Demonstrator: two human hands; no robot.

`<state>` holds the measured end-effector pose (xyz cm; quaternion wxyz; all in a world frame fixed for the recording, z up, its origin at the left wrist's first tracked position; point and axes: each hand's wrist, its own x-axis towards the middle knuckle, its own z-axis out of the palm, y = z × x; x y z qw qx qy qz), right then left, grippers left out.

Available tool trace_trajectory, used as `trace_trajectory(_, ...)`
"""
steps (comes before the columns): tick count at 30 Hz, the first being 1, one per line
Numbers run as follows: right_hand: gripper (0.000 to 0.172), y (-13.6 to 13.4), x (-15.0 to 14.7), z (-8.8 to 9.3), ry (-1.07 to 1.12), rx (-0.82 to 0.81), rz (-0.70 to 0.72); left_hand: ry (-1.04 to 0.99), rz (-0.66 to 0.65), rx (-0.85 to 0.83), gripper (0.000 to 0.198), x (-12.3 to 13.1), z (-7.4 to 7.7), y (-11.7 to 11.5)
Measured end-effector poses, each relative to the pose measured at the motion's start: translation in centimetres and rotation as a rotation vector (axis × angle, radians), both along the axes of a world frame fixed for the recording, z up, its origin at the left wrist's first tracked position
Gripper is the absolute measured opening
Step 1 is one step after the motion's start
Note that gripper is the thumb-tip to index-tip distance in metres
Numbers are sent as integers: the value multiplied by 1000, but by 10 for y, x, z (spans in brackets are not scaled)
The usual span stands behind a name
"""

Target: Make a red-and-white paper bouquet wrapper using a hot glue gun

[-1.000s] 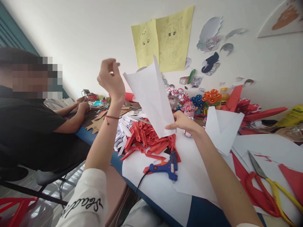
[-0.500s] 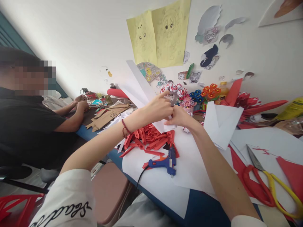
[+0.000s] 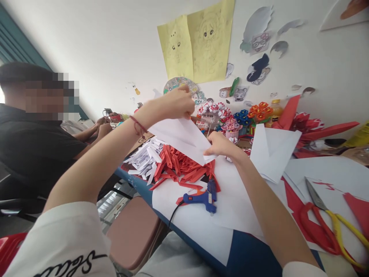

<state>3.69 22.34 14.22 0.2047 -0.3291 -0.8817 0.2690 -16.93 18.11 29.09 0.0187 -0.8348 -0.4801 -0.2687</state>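
Observation:
A folded sheet of white paper (image 3: pixel 181 138) hangs between my hands above the table. My left hand (image 3: pixel 175 102) is closed on its upper edge, wrist bent, fingertips mostly turned away. At the lower right corner, my right hand (image 3: pixel 220 144) pinches the paper, where a small folded bit shows under the thumb. Beneath the paper lies a heap of red folded paper strips (image 3: pixel 175 165), and beside it a heap of white folded strips (image 3: pixel 145 157). A blue glue gun (image 3: pixel 203 198) rests on white sheets just nearer to me.
Red-and-yellow scissors (image 3: pixel 325 211) lie at the right on paper sheets. A folded white paper (image 3: pixel 272 154) stands near my right forearm. Paper flowers (image 3: pixel 259 111) and a bottle (image 3: pixel 276 109) line the wall. A co-worker (image 3: pixel 37 134) sits at the left. A stool (image 3: pixel 134 232) is below.
My left hand has moved up and left, away from my right hand, drawing the white paper out between them. The paper has swung lower and flatter. My right hand stays nearly in place.

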Motion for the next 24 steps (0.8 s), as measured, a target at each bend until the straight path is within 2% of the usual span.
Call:
trace_trajectory(3,19,3,5,0,13,-42,11,-357,219,86,26,-26,30,-3)
trace_trajectory(4,18,4,7,0,22,-52,15,-408,286,98,25,-32,39,-6)
trace_trajectory(5,18,5,8,0,30,-61,19,-369,341,73,25,-35,48,-9)
trace_trajectory(7,18,6,11,1,45,-78,21,-64,375,5,23,-39,66,-17)
trace_trajectory(9,19,10,14,0,59,-91,15,262,356,55,18,-42,83,-26)
trace_trajectory(10,19,12,15,0,69,-98,9,349,355,124,17,-44,90,-31)
trace_trajectory(12,19,17,19,-3,97,-117,-4,361,383,278,21,-47,102,-41)
trace_trajectory(14,22,23,22,-6,133,-141,-10,285,447,417,28,-48,106,-50)
trace_trajectory(16,30,27,25,-9,194,-201,-10,225,541,543,27,-42,98,-57)
trace_trajectory(18,37,29,26,-12,306,-300,-5,198,639,598,20,-31,76,-62)
trace_trajectory(20,41,28,26,-13,446,-401,12,152,709,582,18,-17,43,-64)
trace_trajectory(24,47,23,22,-10,636,-481,34,51,778,432,36,4,-35,-62)
